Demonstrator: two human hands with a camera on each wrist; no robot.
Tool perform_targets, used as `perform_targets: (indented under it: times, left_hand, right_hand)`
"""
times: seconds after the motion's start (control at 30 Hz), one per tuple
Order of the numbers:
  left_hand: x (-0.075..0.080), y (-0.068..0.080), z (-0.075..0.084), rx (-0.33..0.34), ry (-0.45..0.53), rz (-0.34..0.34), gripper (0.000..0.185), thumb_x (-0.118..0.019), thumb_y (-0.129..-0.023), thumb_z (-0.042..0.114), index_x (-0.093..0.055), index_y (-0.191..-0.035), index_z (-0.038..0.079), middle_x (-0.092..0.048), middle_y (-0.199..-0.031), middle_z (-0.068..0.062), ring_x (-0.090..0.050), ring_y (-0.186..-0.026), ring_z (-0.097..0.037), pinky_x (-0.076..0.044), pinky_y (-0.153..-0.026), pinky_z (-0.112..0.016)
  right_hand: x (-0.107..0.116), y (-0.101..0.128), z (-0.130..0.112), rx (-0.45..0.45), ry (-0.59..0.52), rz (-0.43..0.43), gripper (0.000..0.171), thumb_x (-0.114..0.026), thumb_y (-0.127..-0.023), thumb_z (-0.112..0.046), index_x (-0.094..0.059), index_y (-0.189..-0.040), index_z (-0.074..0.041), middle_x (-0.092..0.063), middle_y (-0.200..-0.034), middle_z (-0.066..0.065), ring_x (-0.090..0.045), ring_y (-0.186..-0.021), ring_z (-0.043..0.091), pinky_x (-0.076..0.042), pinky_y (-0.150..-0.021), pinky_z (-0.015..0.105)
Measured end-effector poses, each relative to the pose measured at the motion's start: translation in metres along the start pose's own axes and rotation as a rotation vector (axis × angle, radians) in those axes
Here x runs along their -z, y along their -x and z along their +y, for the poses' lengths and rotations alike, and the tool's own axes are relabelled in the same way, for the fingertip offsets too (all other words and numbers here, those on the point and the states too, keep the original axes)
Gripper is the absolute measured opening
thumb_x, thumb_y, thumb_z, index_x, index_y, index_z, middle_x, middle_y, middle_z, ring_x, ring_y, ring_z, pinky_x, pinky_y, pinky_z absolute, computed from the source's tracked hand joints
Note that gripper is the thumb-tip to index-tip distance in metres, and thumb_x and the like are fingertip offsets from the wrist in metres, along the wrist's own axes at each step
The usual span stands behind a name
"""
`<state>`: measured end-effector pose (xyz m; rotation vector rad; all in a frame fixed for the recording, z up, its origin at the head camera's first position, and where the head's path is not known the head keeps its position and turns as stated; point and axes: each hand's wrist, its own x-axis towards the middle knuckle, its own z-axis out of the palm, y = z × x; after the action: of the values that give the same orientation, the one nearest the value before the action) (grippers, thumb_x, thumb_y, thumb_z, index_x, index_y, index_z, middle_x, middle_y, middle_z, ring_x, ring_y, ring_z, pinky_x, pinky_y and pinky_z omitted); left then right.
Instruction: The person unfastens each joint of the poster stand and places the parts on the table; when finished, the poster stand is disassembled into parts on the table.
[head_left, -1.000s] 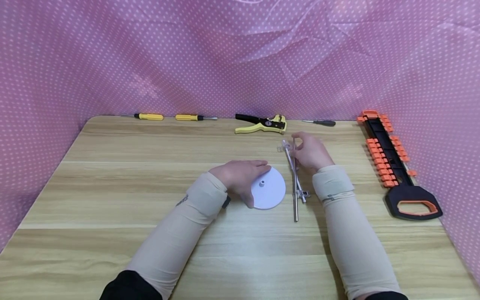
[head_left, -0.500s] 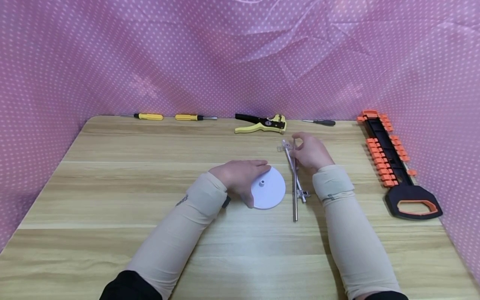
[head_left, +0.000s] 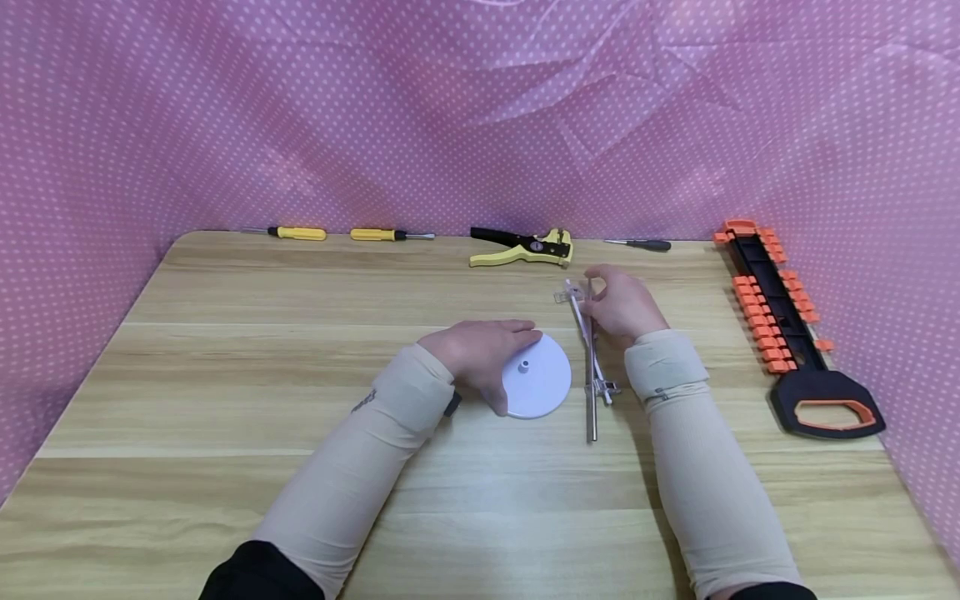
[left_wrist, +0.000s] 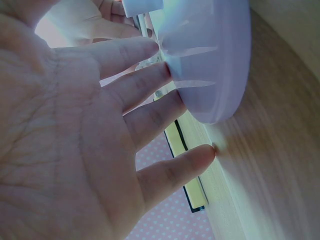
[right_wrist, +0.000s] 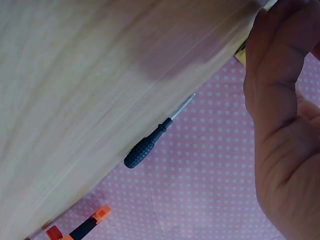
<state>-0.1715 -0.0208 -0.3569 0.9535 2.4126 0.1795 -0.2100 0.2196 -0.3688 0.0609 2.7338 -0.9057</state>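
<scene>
A round white disc (head_left: 540, 386) with a short hollow stub at its middle lies on the table. My left hand (head_left: 483, 354) spans its left side, fingers nearly straight; in the left wrist view several fingertips touch the white surface. Just right of the disc, my right hand (head_left: 621, 304) pinches a slim metal rod (head_left: 591, 417) near its far end, thumb and fingers on either side. Under the rod, crossing it in the head view, is a thin white bar (head_left: 578, 315) with clear plastic clips (head_left: 606, 387) at its ends. The right wrist view hides the rod behind the curled fingers.
Along the back edge lie two yellow-handled screwdrivers (head_left: 302, 234), a black and yellow wire stripper (head_left: 525, 248) and a small black screwdriver (head_left: 648, 246). A black rack with orange clips (head_left: 780, 308) stands at the right edge. Pink dotted cloth (head_left: 420, 125) surrounds the table.
The near end of the metal rod has wobbled very slightly sideways in the right hand. Both hands and the white disc stay where they were.
</scene>
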Motion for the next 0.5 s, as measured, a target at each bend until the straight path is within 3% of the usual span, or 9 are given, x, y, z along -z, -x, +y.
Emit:
perform_targets:
  times: [0.3,0.5]
  left_hand:
    - [-0.0011,-0.0005,0.0000,0.004,0.003,0.005,0.121,-0.098,-0.075,0.035,-0.025,-0.170,0.017,-0.021,-0.178,-0.005,-0.027,-0.162,-0.027,-0.029,-0.132,-0.042]
    - [-0.0015,-0.0002,0.0005,0.007,0.005,0.007,0.122,-0.098,-0.075,0.035,-0.025,-0.170,0.016,-0.021,-0.178,-0.005,-0.028,-0.162,-0.028,-0.029,-0.132,-0.042]
  right_hand:
    - [-0.0009,0.0008,0.0015,0.005,0.034,0.008,0.062,-0.068,-0.101,-0.016,-0.046,-0.158,-0.008,-0.071,-0.122,0.023,-0.067,-0.101,0.034,-0.057,-0.079,0.040]
    - [-0.0022,0.0004,0.0014,-0.016,0.042,0.020,0.061,-0.069,-0.100,-0.015,-0.047,-0.157,-0.006,-0.070,-0.122,0.022,-0.066,-0.105,0.035,-0.057,-0.086,0.045]
